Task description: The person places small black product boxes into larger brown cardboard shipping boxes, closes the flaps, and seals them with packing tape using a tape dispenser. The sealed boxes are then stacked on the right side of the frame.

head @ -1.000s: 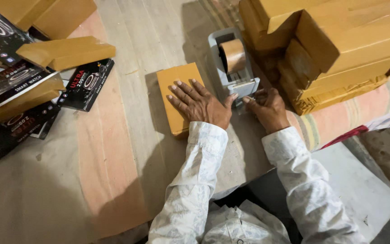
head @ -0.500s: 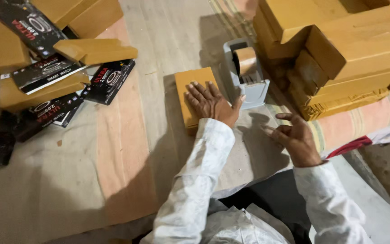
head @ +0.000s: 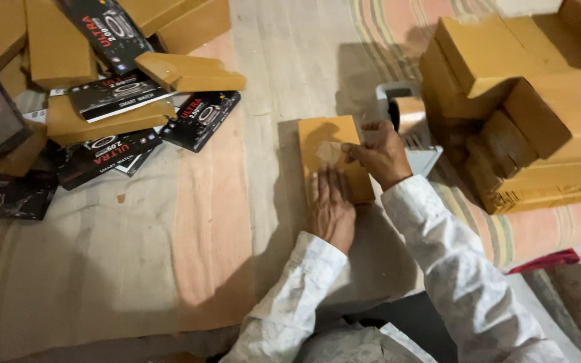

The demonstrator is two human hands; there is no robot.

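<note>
Left hand (head: pixel 331 208) flat on brown box (head: pixel 327 138), right hand (head: pixel 378 153) grip pinching tape piece (head: pixel 331 153) above it

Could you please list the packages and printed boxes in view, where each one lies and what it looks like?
Small flat box: centre of the cloth, under both hands, plain mustard-yellow, rectangular.
Piece of tape: on that box, pale, at the right hand; left hand presses the box.
Printed boxes: upper left, black with white and red print, scattered flat.
Plain boxes: upper left, mustard, mixed with the black ones.
Stacked boxes: right, mustard, piled unevenly.
</note>
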